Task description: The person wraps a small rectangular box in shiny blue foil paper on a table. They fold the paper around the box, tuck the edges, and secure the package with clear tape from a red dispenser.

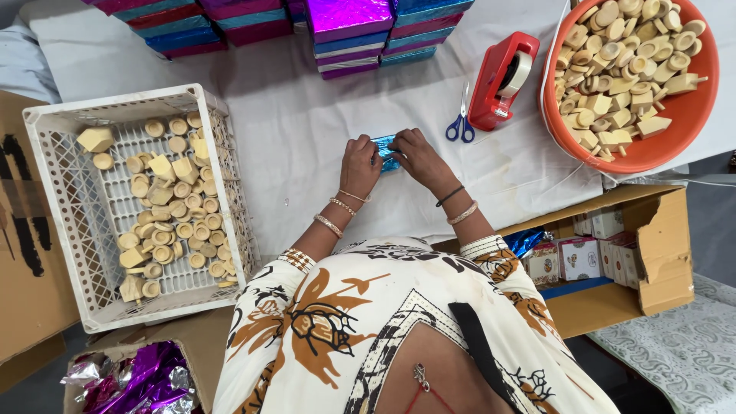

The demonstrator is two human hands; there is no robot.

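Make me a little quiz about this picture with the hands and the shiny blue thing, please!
1. True or false: both hands touch the small blue foil-wrapped piece on the white cloth.
2. Which tool lies just left of the red tape dispenser? A) a hammer B) blue-handled scissors C) a brush
3. Fill in: the pale wooden pieces sit in a white crate and in an ______ tub.

Key
1. True: the left hand and right hand meet on it, fingers pressing its ends.
2. B
3. orange
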